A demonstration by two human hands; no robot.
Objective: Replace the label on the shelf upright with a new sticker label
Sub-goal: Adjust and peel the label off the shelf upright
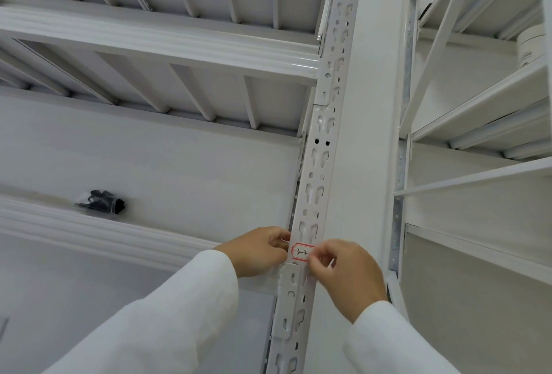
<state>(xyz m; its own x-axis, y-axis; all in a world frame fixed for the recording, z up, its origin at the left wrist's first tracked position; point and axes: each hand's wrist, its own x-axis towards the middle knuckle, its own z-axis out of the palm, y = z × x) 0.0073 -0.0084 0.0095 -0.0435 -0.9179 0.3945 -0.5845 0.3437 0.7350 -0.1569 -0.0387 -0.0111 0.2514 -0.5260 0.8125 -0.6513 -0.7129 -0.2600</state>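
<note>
White slotted shelf upright [313, 182], rising vertically: red-bordered label [302, 252] is set crosswise on its face, flanked by both hands, its right end pinched by the right hand [343, 272], its left edge met by the curled left hand [260, 251].

A small white sticker label with a red border [302, 252] on the white perforated metal shelf upright [321, 146] carries handwritten black marks that look like "3-2"; nothing else is legible.
</note>
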